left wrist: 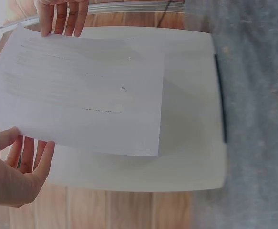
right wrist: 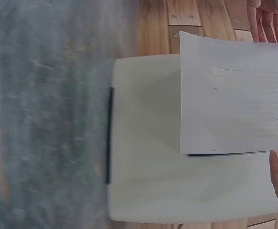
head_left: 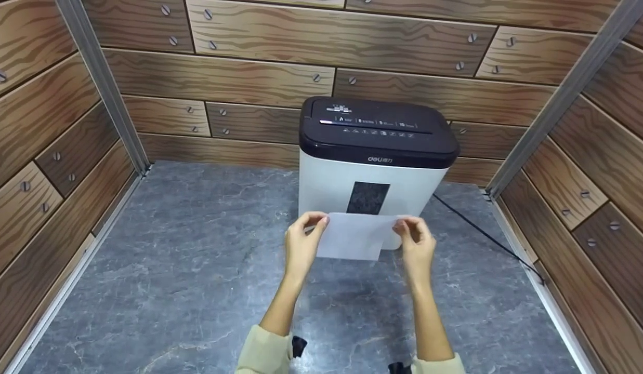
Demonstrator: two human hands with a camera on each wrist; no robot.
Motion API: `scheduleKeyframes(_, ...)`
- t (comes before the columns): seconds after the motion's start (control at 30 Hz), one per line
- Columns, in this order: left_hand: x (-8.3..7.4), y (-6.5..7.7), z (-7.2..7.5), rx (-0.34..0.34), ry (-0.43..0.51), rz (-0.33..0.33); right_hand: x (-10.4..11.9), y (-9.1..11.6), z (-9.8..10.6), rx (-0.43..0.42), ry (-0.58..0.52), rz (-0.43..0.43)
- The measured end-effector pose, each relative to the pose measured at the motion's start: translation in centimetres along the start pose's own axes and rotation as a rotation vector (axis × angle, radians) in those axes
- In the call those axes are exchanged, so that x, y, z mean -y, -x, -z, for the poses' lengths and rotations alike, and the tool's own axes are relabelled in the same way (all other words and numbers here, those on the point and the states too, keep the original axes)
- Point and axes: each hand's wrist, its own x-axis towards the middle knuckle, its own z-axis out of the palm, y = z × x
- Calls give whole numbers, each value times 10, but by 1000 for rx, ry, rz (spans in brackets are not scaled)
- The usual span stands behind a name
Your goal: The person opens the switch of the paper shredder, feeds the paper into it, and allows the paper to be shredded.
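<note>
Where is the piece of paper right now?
In the head view the paper hangs mid-frame, pinched between the left hand and the right hand, just in front of the white shredder.

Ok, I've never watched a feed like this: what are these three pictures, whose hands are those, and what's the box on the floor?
There is no robot here: a person works with bare hands. The big picture comes from a camera on the person's head, looking down. The other two come from cameras on each wrist, so they look tilted. The left hand and the right hand each pinch one side of a white sheet of paper with faint print, held in front of a white paper shredder with a black top. The shredder stands on a grey marbled floor, between wood-patterned walls. A black cable runs from it to the right.
</note>
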Motion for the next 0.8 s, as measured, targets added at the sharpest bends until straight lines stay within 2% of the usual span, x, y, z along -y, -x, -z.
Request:
scheduleKeyframes(0.1, -11, -7, -2, 17, 14, -49, 5, -10, 2, -13, -22, 25)
scheduleKeyframes(0.3, -42, -26, -6, -1, 35, -153, 33, -33, -1, -40, -66, 99)
scheduleKeyframes(0.4, -60, -39, -7, 2, 73, -232, 48, -47, -3, -46, -86, 166)
scheduleKeyframes(0.6, -96, -65, -10, 19, 131, -424, 85, -77, -8, -42, -196, 292)
scheduleKeyframes(0.7, -114, -76, -11, 28, 154, -487, 101, -90, -10, -54, -234, 318)
scheduleKeyframes(0.8, -135, -80, -10, 55, 194, -542, 111, -102, -11, -67, -245, 370)
